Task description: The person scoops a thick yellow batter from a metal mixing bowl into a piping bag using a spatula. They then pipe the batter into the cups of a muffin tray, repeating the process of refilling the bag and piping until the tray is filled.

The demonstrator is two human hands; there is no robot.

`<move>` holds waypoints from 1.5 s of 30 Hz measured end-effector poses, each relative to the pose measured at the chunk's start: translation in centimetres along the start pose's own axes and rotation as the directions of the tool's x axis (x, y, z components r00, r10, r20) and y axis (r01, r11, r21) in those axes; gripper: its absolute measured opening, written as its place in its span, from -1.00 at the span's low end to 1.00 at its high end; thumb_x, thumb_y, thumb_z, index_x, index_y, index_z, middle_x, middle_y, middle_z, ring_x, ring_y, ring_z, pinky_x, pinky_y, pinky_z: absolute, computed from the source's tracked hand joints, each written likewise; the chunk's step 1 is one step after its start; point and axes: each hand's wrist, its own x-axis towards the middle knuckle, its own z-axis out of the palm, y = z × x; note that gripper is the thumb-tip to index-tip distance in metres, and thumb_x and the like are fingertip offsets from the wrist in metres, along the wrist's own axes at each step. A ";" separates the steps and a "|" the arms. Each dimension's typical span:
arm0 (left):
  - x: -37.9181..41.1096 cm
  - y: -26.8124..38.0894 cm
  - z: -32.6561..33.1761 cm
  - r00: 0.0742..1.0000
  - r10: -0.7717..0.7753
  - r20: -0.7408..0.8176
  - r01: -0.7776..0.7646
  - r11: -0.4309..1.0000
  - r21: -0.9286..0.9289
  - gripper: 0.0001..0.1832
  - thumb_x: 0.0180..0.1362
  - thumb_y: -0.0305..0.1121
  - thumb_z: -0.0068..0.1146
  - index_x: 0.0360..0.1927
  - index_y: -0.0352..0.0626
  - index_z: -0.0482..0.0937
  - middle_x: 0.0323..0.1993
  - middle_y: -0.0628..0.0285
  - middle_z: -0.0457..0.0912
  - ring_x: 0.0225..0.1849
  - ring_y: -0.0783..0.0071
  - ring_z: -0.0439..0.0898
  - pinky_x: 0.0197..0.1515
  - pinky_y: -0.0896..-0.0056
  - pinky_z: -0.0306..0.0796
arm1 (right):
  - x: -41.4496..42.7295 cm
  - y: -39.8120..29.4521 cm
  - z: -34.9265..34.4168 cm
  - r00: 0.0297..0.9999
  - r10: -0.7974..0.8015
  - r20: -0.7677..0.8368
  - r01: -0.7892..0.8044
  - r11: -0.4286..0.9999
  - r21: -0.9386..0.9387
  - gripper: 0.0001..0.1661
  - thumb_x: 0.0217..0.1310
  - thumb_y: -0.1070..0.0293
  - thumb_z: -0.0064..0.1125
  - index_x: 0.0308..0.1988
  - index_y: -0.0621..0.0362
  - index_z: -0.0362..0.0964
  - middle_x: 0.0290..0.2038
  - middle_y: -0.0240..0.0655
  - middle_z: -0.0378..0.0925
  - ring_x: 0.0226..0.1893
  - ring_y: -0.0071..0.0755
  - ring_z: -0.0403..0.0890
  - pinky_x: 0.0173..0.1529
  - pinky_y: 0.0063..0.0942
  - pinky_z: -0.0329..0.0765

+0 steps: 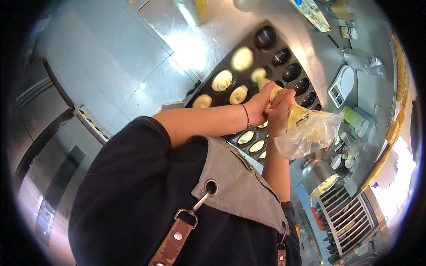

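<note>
Both my hands are on a clear plastic piping bag point(309, 133) holding pale yellow batter. My left hand point(259, 105) is wrapped around its lower part, near the tip. Just beside it, my right hand point(280, 111) squeezes the bag higher up, and the loose, smeared top flops over toward the right. Under the tip, a pale mound of batter point(258, 73) sits in a cavity of a dark moulded baking tray point(245, 77). Several oval cavities on the left and near side hold batter; several on the far right side show bare dark surfaces. My hands and forearms hide part of the tray.
A metal bowl point(318, 173) with batter at its rim stands to the right, near a slatted rack point(347, 221). Along the counter lie a white digital scale point(346, 81), a plastic bag point(364, 61), a jar point(348, 32) and a printed packet point(311, 15). A metal canister point(189, 11) stands beyond the tray.
</note>
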 end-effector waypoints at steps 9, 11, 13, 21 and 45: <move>1.3 -1.5 -0.8 0.999 -0.007 0.036 0.008 1.000 -0.027 -0.35 0.28 0.31 -0.22 0.05 -0.07 0.47 -0.01 0.24 0.58 0.04 0.38 0.53 0.11 0.31 0.40 | -0.4 0.5 -1.1 0.996 0.041 0.076 -0.023 0.974 -0.224 -0.61 0.39 0.26 -0.29 -0.45 0.23 0.34 -0.44 -0.04 0.46 -0.42 0.08 0.50 -0.31 -0.19 0.43; 2.0 -1.7 -1.4 0.996 -0.020 0.084 0.023 0.999 -0.040 -0.40 0.29 0.28 -0.19 -0.02 -0.06 0.49 -0.07 0.26 0.59 0.00 0.42 0.53 0.08 0.30 0.40 | -0.7 0.4 -1.1 0.997 0.030 0.070 -0.017 0.984 -0.178 -0.64 0.38 0.28 -0.24 -0.43 0.23 0.36 -0.42 -0.04 0.46 -0.40 0.08 0.50 -0.29 -0.20 0.44; 2.3 -1.7 -1.4 0.999 -0.008 0.035 0.009 1.000 -0.017 -0.41 0.30 0.26 -0.19 -0.01 -0.06 0.49 -0.07 0.27 0.58 -0.01 0.42 0.53 0.08 0.29 0.40 | -0.7 0.7 -1.4 0.994 -0.019 0.107 0.038 0.984 -0.174 -0.69 0.35 0.32 -0.18 -0.42 0.23 0.39 -0.40 -0.04 0.47 -0.37 0.07 0.50 -0.26 -0.21 0.45; -1.2 -3.2 2.9 0.981 0.014 0.193 -0.018 1.000 0.017 -0.56 0.30 0.17 -0.11 -0.08 0.05 0.50 -0.14 0.40 0.59 -0.09 0.50 0.56 -0.03 0.44 0.45 | -0.6 -4.2 -4.7 0.921 -0.383 -0.067 0.388 0.909 0.151 -0.80 0.30 0.43 -0.02 -0.41 0.23 0.44 -0.39 -0.18 0.53 -0.26 -0.16 0.55 -0.03 -0.35 0.47; 6.5 -7.9 -2.4 0.998 0.008 -0.063 -0.002 0.996 0.092 -0.44 0.38 0.18 -0.31 -0.17 -0.08 0.55 -0.24 0.28 0.62 -0.14 0.42 0.56 -0.05 0.41 0.44 | -4.4 1.7 -3.5 0.920 0.390 -0.046 -0.272 0.717 0.641 -0.36 0.49 0.13 -0.30 -0.73 0.02 -0.01 -0.76 -0.47 0.08 -0.67 -0.55 0.08 -0.47 -0.52 0.06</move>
